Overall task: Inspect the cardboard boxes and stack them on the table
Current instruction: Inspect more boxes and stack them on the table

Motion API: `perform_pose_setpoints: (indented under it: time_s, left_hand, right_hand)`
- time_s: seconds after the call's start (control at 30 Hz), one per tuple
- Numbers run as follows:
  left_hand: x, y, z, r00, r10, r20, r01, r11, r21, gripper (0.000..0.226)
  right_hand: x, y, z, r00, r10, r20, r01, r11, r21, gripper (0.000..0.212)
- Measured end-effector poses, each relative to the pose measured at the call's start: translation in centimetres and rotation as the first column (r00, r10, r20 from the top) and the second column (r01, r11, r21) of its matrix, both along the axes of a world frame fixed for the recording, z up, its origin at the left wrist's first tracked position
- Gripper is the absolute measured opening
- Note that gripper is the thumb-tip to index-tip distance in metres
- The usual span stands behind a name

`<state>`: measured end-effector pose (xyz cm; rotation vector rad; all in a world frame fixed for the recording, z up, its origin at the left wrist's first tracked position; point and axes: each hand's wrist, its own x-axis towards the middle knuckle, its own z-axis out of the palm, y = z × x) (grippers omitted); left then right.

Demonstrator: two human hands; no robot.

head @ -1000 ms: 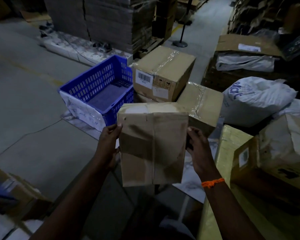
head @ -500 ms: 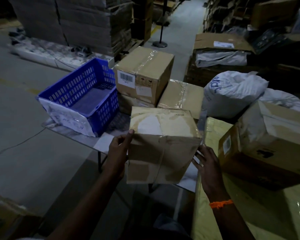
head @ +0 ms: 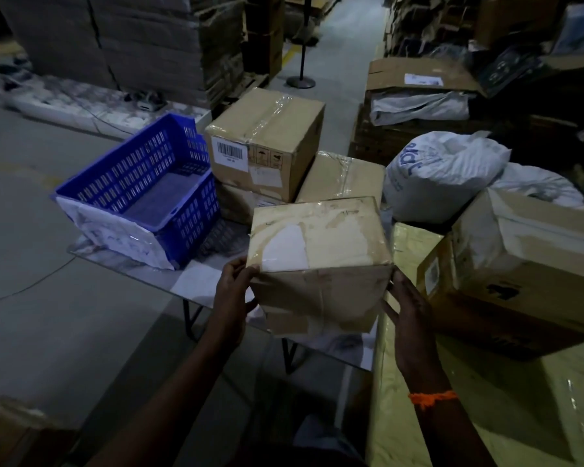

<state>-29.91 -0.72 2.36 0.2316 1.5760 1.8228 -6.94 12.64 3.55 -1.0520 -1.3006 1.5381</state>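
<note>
I hold a taped brown cardboard box [head: 321, 261] with a torn white label on top, over the near edge of the low table [head: 196, 281]. My left hand [head: 233, 291] grips its left side and my right hand [head: 407, 311] presses its right side. Behind it on the table, a barcoded box [head: 267, 143] rests on a lower box [head: 243, 203]. A tape-wrapped box [head: 344, 176] lies to the right of those two.
A blue plastic crate [head: 142, 190] sits on the table's left part. To the right are a large yellowish wrapped carton [head: 479, 416] with a box [head: 526, 264] on it, white sacks [head: 442, 173], and more cartons. Pallets of flat cardboard [head: 132, 38] stand behind.
The box has tipped from upright, with its face toward me, to top up, and has moved forward and down toward the table. Both hands stayed on its sides.
</note>
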Motion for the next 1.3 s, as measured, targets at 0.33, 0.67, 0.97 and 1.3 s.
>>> perform_pose_setpoints:
  time_s: [0.33,0.67,0.97,1.3]
  left_hand:
    - [-4.1,-4.7,1.9,0.383,-0.096,-0.919,-0.018,0.994,-0.112,0.033]
    - [-5.7,-6.7,1.7,0.562,-0.051,-0.826,-0.259,0.937,-0.234,0.073]
    - [-5.3,-7.3,-1.0,0.916,-0.024,-0.4,-0.119,0.936,-0.331,0.048]
    - [-2.7,-6.8,-3.0,0.953,-0.026,-0.303,-0.07,0.952,-0.299,0.05]
  right_hand:
    - [-7.3,-2.8,-0.1,0.927,0.335,0.165,-0.368,0.896,0.249,0.035]
    - [-9.7,-2.3,-4.8,0.865,0.187,0.465,-0.378,0.853,0.361,0.036]
    - [-6.3,1.2,-5.6,0.905,0.292,0.309,-0.263,0.956,-0.131,0.025]
    - [-2.7,1.3,-5.3,0.925,0.188,0.33,-0.189,0.982,-0.031,0.016]
